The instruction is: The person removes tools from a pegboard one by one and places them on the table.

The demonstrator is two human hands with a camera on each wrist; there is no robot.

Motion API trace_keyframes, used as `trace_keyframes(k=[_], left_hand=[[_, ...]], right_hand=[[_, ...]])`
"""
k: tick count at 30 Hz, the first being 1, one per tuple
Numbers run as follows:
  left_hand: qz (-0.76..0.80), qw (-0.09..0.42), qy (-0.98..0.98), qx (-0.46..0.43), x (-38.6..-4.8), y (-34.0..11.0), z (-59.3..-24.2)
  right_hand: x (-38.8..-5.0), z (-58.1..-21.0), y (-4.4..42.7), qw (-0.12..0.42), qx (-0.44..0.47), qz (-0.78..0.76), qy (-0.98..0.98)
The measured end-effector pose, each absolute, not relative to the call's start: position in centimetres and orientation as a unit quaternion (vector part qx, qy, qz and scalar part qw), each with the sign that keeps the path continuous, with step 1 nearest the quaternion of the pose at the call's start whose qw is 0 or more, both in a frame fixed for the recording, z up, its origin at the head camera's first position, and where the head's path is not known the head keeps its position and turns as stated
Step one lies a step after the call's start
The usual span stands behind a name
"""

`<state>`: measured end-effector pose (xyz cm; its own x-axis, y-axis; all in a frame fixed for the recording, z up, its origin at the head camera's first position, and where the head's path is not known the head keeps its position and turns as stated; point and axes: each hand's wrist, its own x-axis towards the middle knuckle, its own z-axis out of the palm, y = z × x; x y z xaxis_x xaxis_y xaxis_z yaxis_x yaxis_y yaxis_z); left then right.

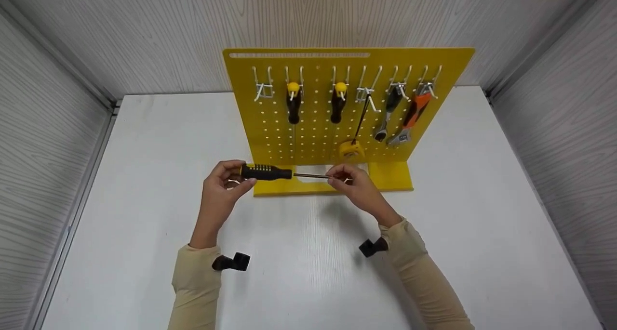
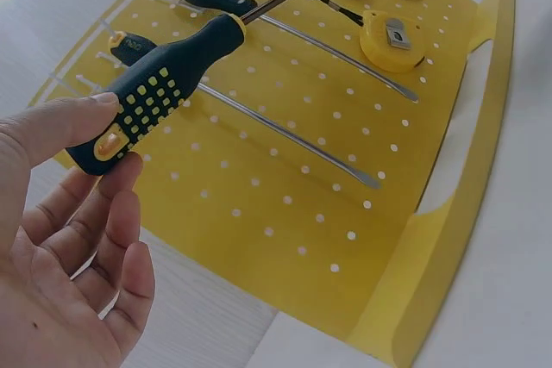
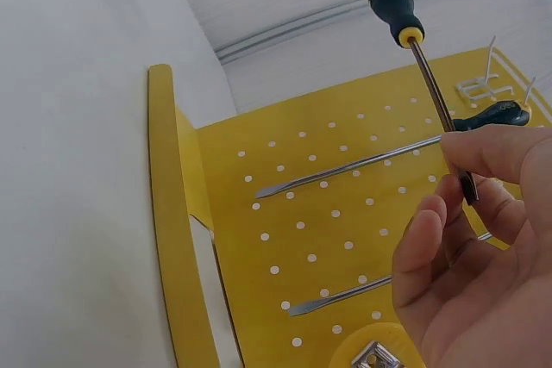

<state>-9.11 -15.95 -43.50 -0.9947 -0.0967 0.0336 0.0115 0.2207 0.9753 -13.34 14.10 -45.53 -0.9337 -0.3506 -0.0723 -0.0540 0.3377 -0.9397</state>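
Observation:
A screwdriver with a black and yellow handle (image 1: 266, 172) lies level in the air before the yellow pegboard. My left hand (image 1: 219, 190) pinches the handle's butt end between thumb and fingers; the left wrist view shows the thumb on top of the handle (image 2: 155, 96). Near the tip, the shaft (image 3: 431, 84) is pinched by my right hand (image 3: 483, 247), and the dark flat tip (image 3: 469, 189) sticks out past the fingers. In the head view my right hand (image 1: 356, 188) is at the shaft's right end.
On the pegboard (image 1: 315, 103) hang two screwdrivers (image 1: 294, 106) (image 1: 338, 106), a yellow tape measure (image 1: 352, 150), a dark-handled wrench (image 1: 391, 109) and an orange-handled wrench (image 1: 417, 111). The leftmost hook (image 1: 263, 90) holds nothing. The board's yellow base (image 1: 393, 176) stands on the white table (image 1: 308, 253).

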Motion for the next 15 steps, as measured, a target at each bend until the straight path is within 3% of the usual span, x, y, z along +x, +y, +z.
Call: trace_keyframes(k=[15], left_hand=[[-0.593,-0.008,-0.802,0.071,-8.5,-16.2,-46.5]], right_hand=[[-12.5,-47.2,14.7,0.113,-0.148,-0.517,0.835]])
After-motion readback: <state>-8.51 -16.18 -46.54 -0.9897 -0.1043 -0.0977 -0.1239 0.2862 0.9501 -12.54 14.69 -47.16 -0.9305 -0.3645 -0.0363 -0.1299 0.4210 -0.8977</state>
